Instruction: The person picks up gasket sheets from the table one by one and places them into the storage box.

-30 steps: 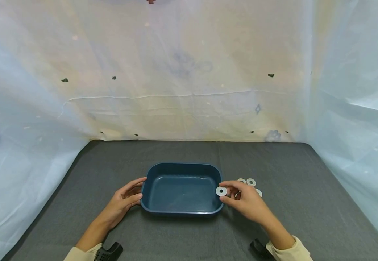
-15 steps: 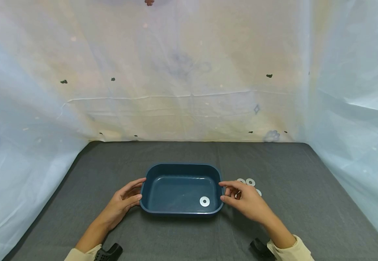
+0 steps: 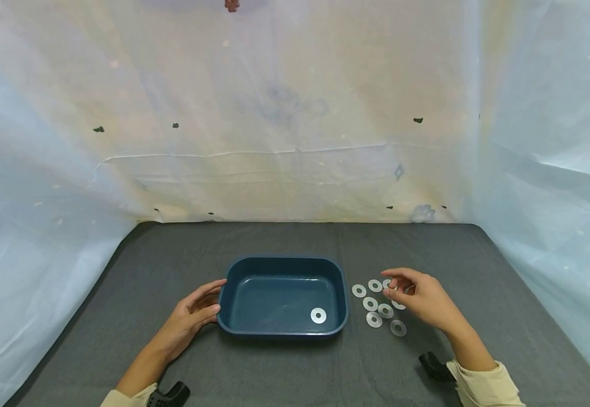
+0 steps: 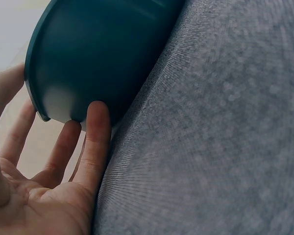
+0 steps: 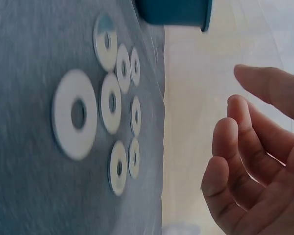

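The left hand (image 3: 190, 316) rests extended fingers against the left end of a dark blue tub (image 3: 274, 299), and the right hand (image 3: 423, 297), holding nothing, hangs with loosely bent fingers over some of eight flat washers (image 5: 62, 117) on the grey cloth (image 3: 254, 373). A ninth washer (image 3: 313, 316) lies toward the tub's near right corner; beyond hangs a pale patterned sheet (image 3: 284, 186).

I note bright, diffuse light in the head view, with a glare streak on the pale translucent plastic sheeting (image 3: 554, 186), a thin glint inside the dark-blue rectangular plastic bin (image 3: 274, 302) and soft shadow beneath my right hand (image 3: 424, 297). Left wrist view: dimmer, grey woven cloth (image 4: 210, 147) grainy and defocused. Right wrist view: bluish cast, flat white ring-shaped washers (image 5: 63, 115) slightly soft, sheeting washed out.
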Motion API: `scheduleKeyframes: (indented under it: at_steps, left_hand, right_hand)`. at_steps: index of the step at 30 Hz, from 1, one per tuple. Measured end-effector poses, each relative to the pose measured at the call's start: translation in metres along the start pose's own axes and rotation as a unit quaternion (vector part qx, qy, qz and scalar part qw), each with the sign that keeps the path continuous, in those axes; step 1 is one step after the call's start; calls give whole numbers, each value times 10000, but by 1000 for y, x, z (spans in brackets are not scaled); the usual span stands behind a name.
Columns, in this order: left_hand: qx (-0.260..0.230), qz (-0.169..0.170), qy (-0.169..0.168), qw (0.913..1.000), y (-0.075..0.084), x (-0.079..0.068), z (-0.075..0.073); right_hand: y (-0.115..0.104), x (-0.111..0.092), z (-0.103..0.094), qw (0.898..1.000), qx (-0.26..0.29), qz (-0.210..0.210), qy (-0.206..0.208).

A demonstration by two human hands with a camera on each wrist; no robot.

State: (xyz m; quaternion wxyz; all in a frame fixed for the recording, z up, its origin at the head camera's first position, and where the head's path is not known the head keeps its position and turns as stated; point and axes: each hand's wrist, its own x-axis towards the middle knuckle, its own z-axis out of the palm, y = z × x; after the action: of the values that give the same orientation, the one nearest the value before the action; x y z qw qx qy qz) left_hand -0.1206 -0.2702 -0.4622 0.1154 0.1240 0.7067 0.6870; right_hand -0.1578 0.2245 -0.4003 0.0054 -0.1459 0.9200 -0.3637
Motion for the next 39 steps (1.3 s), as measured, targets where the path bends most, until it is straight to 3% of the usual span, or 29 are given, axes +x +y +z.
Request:
scheduleKeyframes:
  at_steps: [15,26,34,39]
  left_hand:
    - [83,-12,-43,10000,-5,0,-3]
    - [23,-66,-64,10000,-3,0,0]
    - [-83,-11,-1,10000,-2,0,-1]
    - [39,-25,2,10000,-1,0,-1]
  right_hand:
    - [20,-2,-11,9999,41,-85,-139]
    - [39,-2,-15,9985,-368,-147,-366]
    - [49,2,-9,9960,-561,-368,-592]
    - [52,0,-6,9957,-618,-283,-625]
